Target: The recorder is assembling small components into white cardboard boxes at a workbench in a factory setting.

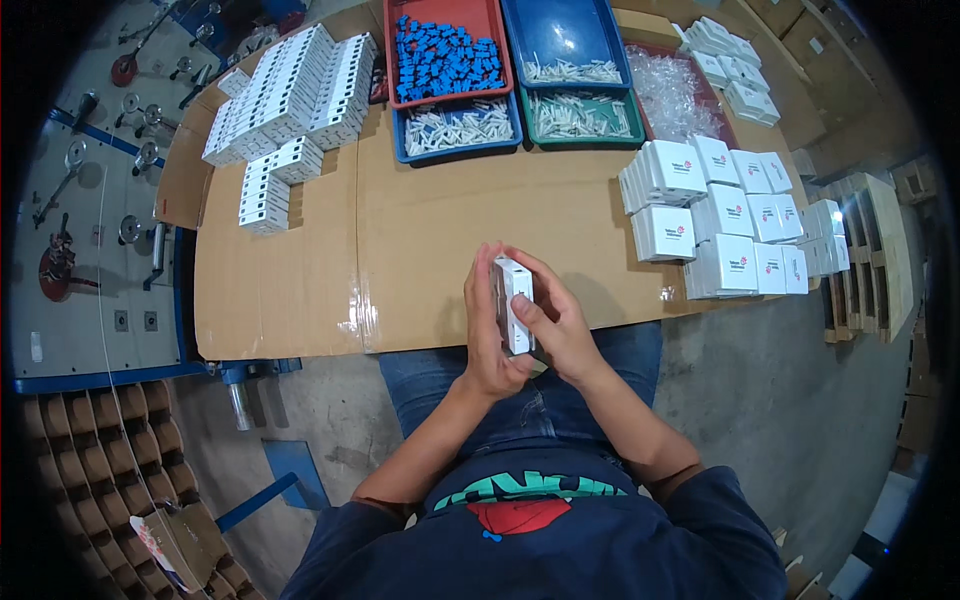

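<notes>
Between my two hands, at the near edge of the cardboard-covered table [420,250], is a small white rectangular plastic case [519,285] standing on its narrow side. My left hand [484,335] lies along its left face with the fingers pointing away from me. On the right, my right hand [566,338] wraps round it, the thumb pressed on the near narrow side. Both palms hide the broad faces. Stacked white cases [275,95] stand at the far left, and white square-faced pieces [730,215] are piled on the right.
A red tray [392,50] holds blue parts [445,60]. A lower blue tray [460,155], an upper blue tray [550,30] and a green tray [580,142] hold small white sticks. Clear plastic bags [675,95] fill a red bin. Blue machinery [110,375] stands left of the table.
</notes>
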Tool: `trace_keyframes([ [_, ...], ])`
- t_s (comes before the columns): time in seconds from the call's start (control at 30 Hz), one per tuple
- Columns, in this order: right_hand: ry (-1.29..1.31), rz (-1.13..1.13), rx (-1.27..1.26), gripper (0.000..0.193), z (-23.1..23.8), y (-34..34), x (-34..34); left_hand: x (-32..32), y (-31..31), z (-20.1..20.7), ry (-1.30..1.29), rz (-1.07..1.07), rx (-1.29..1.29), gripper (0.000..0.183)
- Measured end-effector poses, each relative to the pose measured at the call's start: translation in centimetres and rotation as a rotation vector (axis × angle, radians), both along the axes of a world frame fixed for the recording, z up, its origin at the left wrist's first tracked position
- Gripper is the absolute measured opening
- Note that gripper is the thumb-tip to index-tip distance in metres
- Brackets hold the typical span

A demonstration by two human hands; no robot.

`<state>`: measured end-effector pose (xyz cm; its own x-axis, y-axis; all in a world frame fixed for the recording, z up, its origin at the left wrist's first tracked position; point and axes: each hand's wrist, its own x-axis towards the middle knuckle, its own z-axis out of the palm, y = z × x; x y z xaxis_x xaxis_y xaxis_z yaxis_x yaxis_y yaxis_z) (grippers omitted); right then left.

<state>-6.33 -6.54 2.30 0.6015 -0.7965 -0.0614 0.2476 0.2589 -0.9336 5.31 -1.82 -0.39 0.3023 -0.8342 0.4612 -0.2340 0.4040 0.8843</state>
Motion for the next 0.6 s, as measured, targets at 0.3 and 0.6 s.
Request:
trace_keyframes([
  [0.3,0.022,-0.042,-0.107,0.059,0.1,2.0,1.6,2.0,-0.7,-2.7,-0.229,0.108,-0.314,0.105],
  [0.6,0.194,-0.073,-0.442,0.053,0.7,2.6,1.8,1.6,0.3,-3.3,-0.148,0.143,-0.309,0.095],
])
